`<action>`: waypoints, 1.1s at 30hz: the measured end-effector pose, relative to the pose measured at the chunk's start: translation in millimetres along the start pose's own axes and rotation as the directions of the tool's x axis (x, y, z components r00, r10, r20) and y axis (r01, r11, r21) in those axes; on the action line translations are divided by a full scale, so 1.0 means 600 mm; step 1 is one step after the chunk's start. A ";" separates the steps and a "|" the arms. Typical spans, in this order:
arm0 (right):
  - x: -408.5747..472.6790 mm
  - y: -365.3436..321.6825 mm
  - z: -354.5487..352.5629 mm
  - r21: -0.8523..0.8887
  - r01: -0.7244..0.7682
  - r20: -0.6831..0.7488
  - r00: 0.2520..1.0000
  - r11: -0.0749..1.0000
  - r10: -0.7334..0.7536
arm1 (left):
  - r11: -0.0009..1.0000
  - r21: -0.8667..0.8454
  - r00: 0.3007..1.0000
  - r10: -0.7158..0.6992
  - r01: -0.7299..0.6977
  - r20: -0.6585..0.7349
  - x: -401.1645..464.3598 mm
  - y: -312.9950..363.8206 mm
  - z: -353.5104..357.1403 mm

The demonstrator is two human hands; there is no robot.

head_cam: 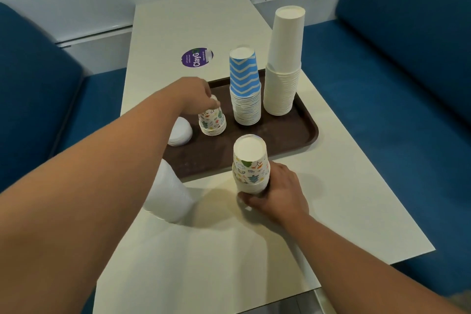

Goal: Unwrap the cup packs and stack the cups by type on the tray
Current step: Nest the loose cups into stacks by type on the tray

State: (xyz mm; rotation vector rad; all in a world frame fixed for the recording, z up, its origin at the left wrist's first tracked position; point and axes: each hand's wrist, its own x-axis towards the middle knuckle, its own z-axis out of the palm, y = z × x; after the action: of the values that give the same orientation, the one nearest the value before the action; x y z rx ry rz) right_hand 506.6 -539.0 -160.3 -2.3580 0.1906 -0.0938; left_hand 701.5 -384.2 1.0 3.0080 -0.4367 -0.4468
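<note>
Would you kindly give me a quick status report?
Left hand gripping printed stack on tray. Right hand holding second printed stack off tray. Nothing blocking.

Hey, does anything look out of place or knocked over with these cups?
Nothing is knocked over. One patterned stack stands on the table, off the tray, gripped by the right hand, while its matching stack sits on the tray under the left hand.

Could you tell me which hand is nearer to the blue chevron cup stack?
Left. The left hand grips the small patterned stack beside the blue chevron cup stack; the right hand is off the tray.
</note>
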 end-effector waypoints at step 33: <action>-0.001 -0.005 -0.006 -0.019 0.005 0.007 1.000 1.000 -0.005 | 0.700 -0.685 0.803 -0.282 -0.203 -0.525 -0.116 0.028 -0.001</action>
State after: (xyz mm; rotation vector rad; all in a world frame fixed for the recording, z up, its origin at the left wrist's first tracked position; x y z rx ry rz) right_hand 505.7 -539.3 -155.8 -2.3775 0.1828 -0.0872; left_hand 633.3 -380.2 22.4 2.1852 -0.0830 0.3085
